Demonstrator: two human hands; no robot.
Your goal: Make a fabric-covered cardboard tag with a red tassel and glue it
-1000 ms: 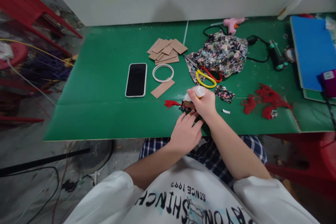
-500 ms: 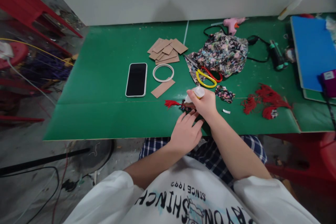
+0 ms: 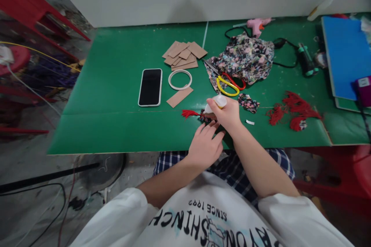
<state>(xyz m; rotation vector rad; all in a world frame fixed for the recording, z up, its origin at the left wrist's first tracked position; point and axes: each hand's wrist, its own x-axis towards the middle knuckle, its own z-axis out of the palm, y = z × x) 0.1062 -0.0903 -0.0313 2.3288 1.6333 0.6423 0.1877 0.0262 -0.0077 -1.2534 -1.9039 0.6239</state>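
My right hand [image 3: 230, 114] is closed around a white glue bottle [image 3: 218, 102], tilted with its nozzle end low over a small brown card strip [image 3: 209, 115] on dark floral fabric. A red tassel [image 3: 189, 113] sticks out from the strip's left end. My left hand [image 3: 206, 142] lies with fingers stretched out, their tips on the near edge of this piece. Part of the piece is hidden under my hands. Beyond my right hand are scissors [image 3: 228, 86] with yellow and red handles, and a floral fabric scrap [image 3: 248, 103] lies to its right.
Floral cloth [image 3: 246, 58] lies behind the scissors, near a pink glue gun [image 3: 256, 27]. Cardboard pieces [image 3: 184, 54], a white ring [image 3: 180, 80] and a phone [image 3: 150, 87] are to the left. Red tassels [image 3: 298, 110] and a blue board [image 3: 348, 58] lie right.
The glue bottle and my right hand have shifted very slightly to the right. My left hand stays in place on the piece.
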